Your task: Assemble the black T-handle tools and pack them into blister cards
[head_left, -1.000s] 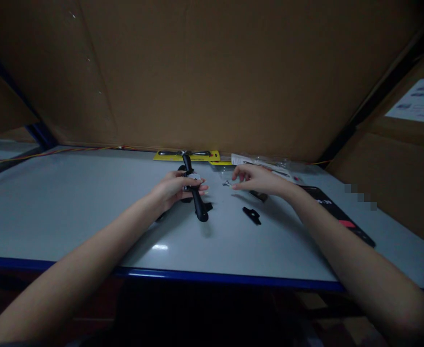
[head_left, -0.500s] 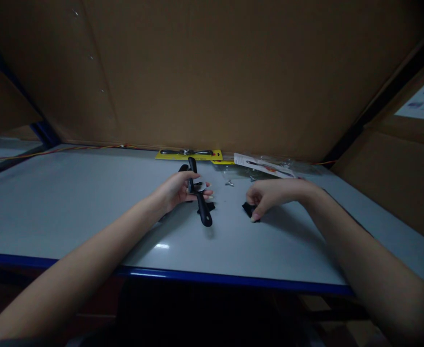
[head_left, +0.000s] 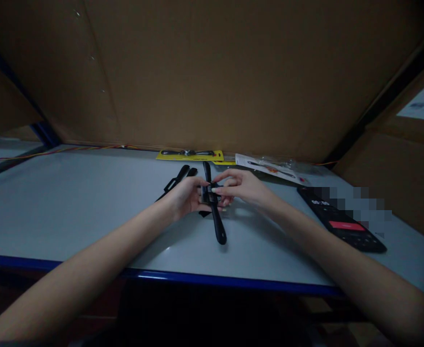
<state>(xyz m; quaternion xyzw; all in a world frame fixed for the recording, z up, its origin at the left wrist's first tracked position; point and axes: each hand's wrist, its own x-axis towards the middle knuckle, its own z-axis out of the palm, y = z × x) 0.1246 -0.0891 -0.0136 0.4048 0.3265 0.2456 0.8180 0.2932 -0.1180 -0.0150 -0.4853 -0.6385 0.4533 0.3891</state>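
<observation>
The left hand (head_left: 186, 197) grips the middle of a long black tool with two handles (head_left: 219, 226), up over a smooth pale grey table (head_left: 70, 202). The right hand (head_left: 246, 188) touches the tool's middle with bent fingers; I can't tell if they grip anything. Behind the tool lies a flat yellow card (head_left: 216, 156).

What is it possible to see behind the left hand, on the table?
Past the left hand, the ends of two black handles show on the table. The hand covers what lies directly behind it, so the handles' full shape cannot be seen.
</observation>
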